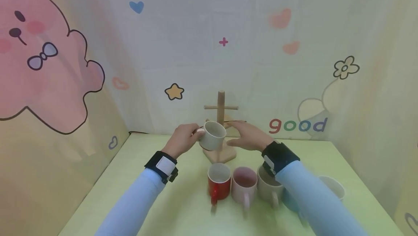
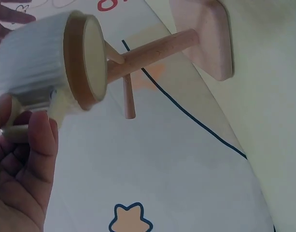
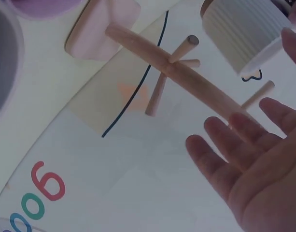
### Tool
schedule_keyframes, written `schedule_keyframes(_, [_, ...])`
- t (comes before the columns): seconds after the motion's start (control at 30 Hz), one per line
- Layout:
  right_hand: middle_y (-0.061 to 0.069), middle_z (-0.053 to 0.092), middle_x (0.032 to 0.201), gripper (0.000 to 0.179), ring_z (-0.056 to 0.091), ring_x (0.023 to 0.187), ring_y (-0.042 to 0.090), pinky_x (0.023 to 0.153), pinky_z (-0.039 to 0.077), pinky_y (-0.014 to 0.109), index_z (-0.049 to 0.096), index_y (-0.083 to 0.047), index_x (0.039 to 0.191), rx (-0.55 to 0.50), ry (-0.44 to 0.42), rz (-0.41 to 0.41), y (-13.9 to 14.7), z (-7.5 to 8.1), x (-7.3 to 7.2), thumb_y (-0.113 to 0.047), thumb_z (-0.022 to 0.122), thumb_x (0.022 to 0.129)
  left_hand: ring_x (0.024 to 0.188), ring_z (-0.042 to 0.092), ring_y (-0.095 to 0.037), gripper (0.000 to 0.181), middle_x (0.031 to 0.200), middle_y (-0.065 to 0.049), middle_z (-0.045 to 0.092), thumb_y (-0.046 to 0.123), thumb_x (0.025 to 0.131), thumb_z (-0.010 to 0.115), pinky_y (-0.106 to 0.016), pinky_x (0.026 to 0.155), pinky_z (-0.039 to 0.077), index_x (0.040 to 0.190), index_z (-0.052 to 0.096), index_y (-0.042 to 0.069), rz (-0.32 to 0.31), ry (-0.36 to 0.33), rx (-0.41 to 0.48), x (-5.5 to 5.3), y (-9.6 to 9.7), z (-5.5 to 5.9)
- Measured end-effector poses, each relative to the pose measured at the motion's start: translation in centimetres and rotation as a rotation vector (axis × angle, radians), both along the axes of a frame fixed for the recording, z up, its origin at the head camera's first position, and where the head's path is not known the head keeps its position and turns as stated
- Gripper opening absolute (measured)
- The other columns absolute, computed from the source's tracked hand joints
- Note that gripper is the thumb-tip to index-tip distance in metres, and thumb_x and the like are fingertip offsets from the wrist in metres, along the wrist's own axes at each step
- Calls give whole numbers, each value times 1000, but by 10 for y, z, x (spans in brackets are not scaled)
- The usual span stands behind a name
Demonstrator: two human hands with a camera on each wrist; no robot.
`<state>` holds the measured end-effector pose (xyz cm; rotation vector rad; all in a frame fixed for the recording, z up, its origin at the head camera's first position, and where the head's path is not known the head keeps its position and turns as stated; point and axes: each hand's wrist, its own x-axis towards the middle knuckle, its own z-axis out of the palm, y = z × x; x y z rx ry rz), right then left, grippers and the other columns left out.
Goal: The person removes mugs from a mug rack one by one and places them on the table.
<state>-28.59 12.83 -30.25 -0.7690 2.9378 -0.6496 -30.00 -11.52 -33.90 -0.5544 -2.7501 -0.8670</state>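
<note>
A white ribbed mug point(image 1: 212, 136) with a tan base band is held up in front of the wooden mug rack point(image 1: 221, 116). My left hand point(image 1: 183, 138) grips it by its handle, with thumb and fingers pinched there in the left wrist view point(image 2: 27, 164). On the mug's other side, my right hand point(image 1: 249, 136) is raised with its fingers apart and holding nothing. In the right wrist view the right palm point(image 3: 268, 169) faces the rack's post, and the white mug point(image 3: 246, 36) is close to the thumb. The rack's visible pegs carry no mugs.
Along the table point(image 1: 156, 199) stand a red mug point(image 1: 223, 188), a pink mug point(image 1: 243, 192) and a beige mug point(image 1: 266, 188). A blue mug point(image 1: 290, 199) is partly hidden under the right forearm, with a white mug point(image 1: 334, 187) beyond it. A printed curtain point(image 1: 183, 47) hangs behind.
</note>
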Motion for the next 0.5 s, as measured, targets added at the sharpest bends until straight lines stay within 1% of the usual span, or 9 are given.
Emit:
schedule_keyframes(0.1, [23, 44, 144, 66, 40, 128, 37, 103, 38, 60, 40, -6, 144, 40, 33, -28, 10, 4, 6, -33, 64, 88, 72, 54, -21, 22, 81, -8, 64, 26, 96, 57, -31, 57, 44, 92, 66, 7, 60, 19, 19, 6, -8, 0])
schedule_keyframes(0.2, [25, 44, 142, 66, 41, 127, 39, 102, 39, 60, 41, -5, 143, 47, 40, -76, 20, 6, 13, -34, 63, 89, 71, 55, -21, 24, 83, -9, 67, 26, 95, 58, -30, 56, 43, 91, 67, 5, 115, 33, 41, 11, -15, -3])
schedule_keyframes(0.37, [28, 45, 140, 66, 41, 126, 41, 101, 38, 63, 42, -1, 142, 60, 25, -148, 38, 4, 27, -36, 63, 89, 67, 54, -21, 26, 80, -11, 68, 26, 94, 59, -28, 52, 40, 88, 69, 2, 211, 45, 101, 22, -26, -15])
schedule_keyframes(0.5, [30, 48, 138, 65, 43, 124, 44, 100, 38, 64, 45, 2, 139, 63, 23, -199, 52, 1, 38, -36, 62, 89, 61, 55, -20, 27, 73, -12, 65, 25, 93, 58, -26, 48, 39, 84, 67, 1, 288, 30, 160, 32, -34, -26])
